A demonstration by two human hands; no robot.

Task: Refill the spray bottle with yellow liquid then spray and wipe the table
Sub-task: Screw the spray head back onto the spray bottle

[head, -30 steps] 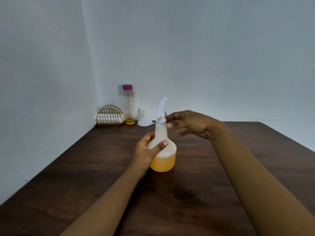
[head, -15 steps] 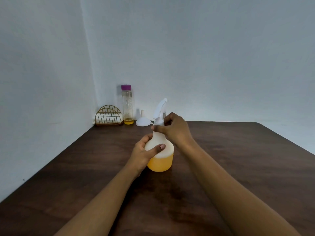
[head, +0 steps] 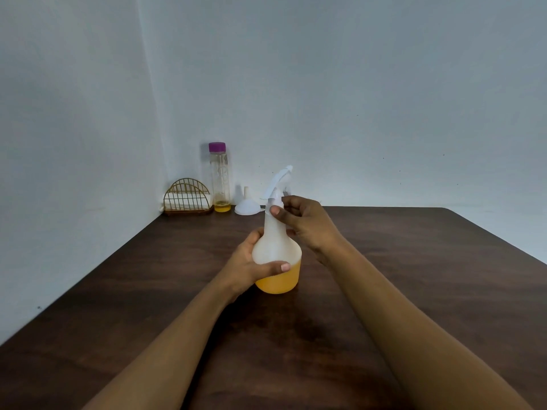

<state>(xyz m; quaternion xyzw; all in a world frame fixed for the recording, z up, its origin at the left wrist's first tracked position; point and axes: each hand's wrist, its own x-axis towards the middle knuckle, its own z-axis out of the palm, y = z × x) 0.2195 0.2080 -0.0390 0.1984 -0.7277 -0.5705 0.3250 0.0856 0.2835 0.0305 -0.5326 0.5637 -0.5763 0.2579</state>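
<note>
A white translucent spray bottle [head: 276, 247] stands upright mid-table, its lower part filled with yellow liquid. My left hand [head: 247, 266] grips its round body from the left, thumb across the front. My right hand [head: 305, 220] pinches the neck collar just under the white spray head [head: 278, 182], fingers curled behind it. A clear refill bottle [head: 220, 180] with a purple cap stands at the back left with a little yellow liquid at its bottom. Beside it sits a white funnel [head: 248, 204], spout up.
A gold wire holder [head: 187, 196] with a folded white cloth stands in the back left corner against the wall. The dark wooden table [head: 414, 261] stretches wide to the right and toward me. Walls close the left and back sides.
My right hand came from an open pose beside the spray head onto the neck collar, and its grip has turned since. The bottle stays put under my left hand.
</note>
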